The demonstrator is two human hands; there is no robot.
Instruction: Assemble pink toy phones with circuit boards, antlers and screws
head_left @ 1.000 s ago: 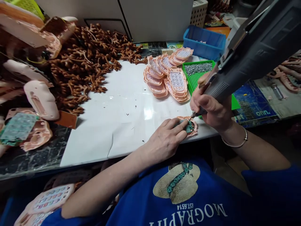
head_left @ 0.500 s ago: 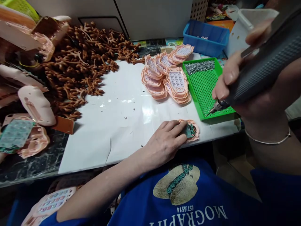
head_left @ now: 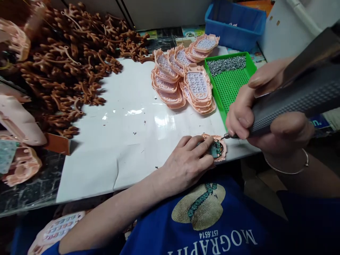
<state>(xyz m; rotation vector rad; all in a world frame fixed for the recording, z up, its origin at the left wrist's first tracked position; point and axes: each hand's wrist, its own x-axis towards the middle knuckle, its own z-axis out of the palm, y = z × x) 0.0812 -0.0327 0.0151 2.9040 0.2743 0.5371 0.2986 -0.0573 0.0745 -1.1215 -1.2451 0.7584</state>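
My left hand [head_left: 190,161] rests on a pink plastic shell [head_left: 223,150] near the table's front edge, fingers curled over it and holding it down. A green circuit board [head_left: 217,150] lies inside the shell, partly hidden under my fingers. In my right hand [head_left: 245,109] is a grey electric screwdriver [head_left: 294,90] with a textured grip, its fingers wrapped round the body. The driver's tip points down and left at the shell's right upper rim, close to the board; whether it touches cannot be made out.
Stacked pink shells with keypad faces [head_left: 196,85] stand beyond my hands. Screws [head_left: 227,65] fill the back of a green perforated tray [head_left: 216,94]. A blue bin [head_left: 236,30] stands behind. Brown branched plastic parts [head_left: 61,60] are heaped at the left on the white-covered table [head_left: 124,124].
My right hand has brought the screwdriver left and down, from over the green tray to the shell. The left hand stays on the shell. The view has shifted a little.
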